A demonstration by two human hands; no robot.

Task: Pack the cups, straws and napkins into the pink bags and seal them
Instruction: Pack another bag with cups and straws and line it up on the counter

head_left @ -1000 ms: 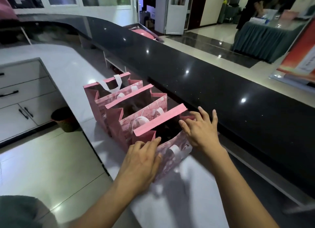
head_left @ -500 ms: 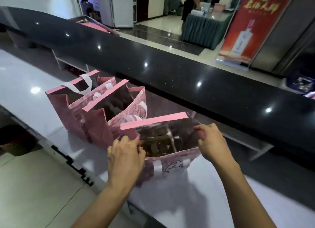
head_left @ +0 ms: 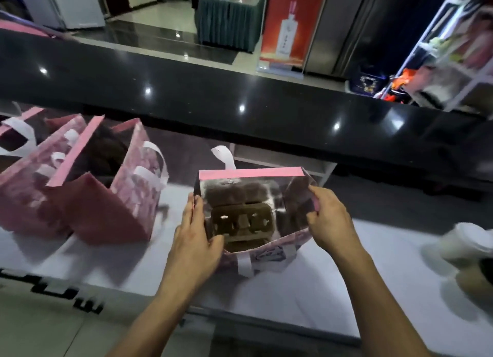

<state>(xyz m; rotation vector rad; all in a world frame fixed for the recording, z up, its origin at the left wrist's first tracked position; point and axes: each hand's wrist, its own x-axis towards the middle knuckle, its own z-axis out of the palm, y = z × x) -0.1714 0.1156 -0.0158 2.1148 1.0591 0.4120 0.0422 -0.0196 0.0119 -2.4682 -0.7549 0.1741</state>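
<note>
The left hand (head_left: 193,239) pinches the left rim and the right hand (head_left: 326,220) the right rim of the pink bag (head_left: 266,252), spreading its mouth. The bag stands upright on the white bench (head_left: 333,284), mouth up, long axis running left to right, a brown cup carrier (head_left: 241,223) inside. Compared with half a second ago, it sits well apart from the other pink bags (head_left: 88,186) to the left, and white-lidded cups (head_left: 464,244) show at far right.

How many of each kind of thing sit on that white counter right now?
Pink bags: 3, one held open, two at the left
Brown cup tray: 1, inside the held bag
Lidded cup: 1, blurred, at the right
Total: 5
</note>
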